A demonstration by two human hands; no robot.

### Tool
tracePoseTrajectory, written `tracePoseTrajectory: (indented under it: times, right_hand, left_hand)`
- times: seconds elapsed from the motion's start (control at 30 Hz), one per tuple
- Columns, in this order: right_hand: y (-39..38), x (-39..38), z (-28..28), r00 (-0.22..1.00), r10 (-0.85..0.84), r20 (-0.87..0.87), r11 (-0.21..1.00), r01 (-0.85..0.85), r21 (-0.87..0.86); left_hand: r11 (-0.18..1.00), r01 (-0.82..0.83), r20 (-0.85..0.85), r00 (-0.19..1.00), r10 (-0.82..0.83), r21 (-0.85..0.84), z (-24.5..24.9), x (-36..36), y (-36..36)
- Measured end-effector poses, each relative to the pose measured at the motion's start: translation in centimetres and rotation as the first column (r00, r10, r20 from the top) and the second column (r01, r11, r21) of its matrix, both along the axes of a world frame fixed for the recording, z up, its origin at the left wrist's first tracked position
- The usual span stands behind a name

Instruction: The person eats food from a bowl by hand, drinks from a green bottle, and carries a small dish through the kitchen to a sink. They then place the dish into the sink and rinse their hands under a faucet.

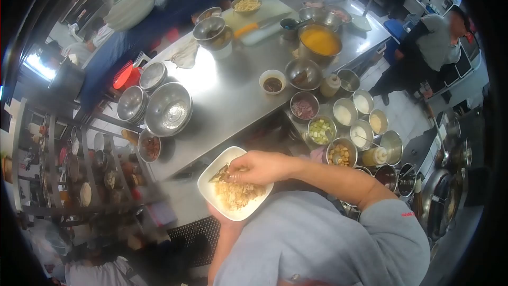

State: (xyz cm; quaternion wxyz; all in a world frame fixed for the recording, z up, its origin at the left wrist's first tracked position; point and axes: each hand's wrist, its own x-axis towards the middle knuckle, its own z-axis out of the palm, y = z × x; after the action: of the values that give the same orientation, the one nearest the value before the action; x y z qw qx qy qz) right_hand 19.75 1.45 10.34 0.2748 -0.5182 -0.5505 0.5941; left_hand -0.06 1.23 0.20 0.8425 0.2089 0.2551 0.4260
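A white bowl [255, 205] is held close to my body, with pale shredded food [237, 195] inside. Under its lower left side, my left hand [228, 221] supports the bowl, its fingers mostly hidden beneath. My right hand [254, 168] is over the bowl's upper part, fingers bent together around something brownish at the food's edge, too small to make out.
Beyond the bowl is a steel table [233, 100] with metal bowls [169, 109], a small sauce bowl [272, 82] and a pot of orange liquid [320, 41]. Ingredient containers [321, 130] stand to the right. Another person [436, 42] stands at the far right.
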Motion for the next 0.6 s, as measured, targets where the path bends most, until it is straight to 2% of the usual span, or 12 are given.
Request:
tracePoseTrajectory:
  times: [0.1,0.2,0.3,0.37,0.4,0.47,0.5,0.53,0.6]
  right_hand:
    - [-0.7,-0.1,-0.6,0.987,-0.114,-0.11,0.992,0.107,-0.063]
    - [-1.1,-0.1,-0.8,0.973,-0.152,-0.173,0.986,0.138,-0.089]
    - [-1.3,-0.1,-2.0,0.908,-0.22,-0.357,0.974,0.182,-0.137]
    - [-1.3,0.3,-1.4,0.903,-0.262,-0.342,0.962,0.215,-0.171]
    - [-1.4,0.3,-1.0,0.898,-0.282,-0.339,0.955,0.227,-0.193]
    - [-1.6,0.8,1.1,0.912,-0.278,-0.303,0.941,0.196,-0.274]
    - [-1.9,0.8,1.7,0.917,-0.276,-0.287,0.931,0.18,-0.319]
    - [-2.0,1.1,2.1,0.93,-0.241,-0.277,0.948,0.164,-0.273]
    - [-2.5,1.4,2.3,0.952,-0.171,-0.255,0.974,0.125,-0.186]
  left_hand:
    - [1.0,-0.003,0.017,1.0,0.004,-0.021,0.0,0.0,-0.3]
    - [0.999,0.027,0.051,0.998,-0.025,-0.038,0.4,0.4,0.2]
    - [0.994,0.056,0.076,0.996,-0.049,-0.09,1.7,0.9,0.0]
    - [0.997,0.069,-0.006,0.998,-0.069,0.033,1.3,1.2,0.3]
    - [0.982,0.087,-0.113,0.991,-0.068,0.17,0.1,0.7,0.4]
    - [0.97,0.096,-0.138,0.988,-0.065,0.225,-0.5,0.3,0.4]
    - [0.986,0.084,-0.063,0.995,-0.076,0.142,-0.4,0.1,0.2]
    - [0.995,0.077,0.023,0.997,-0.079,0.07,-0.2,0.4,0.6]
    - [0.995,0.083,0.097,0.991,-0.087,0.052,0.8,0.8,0.7]
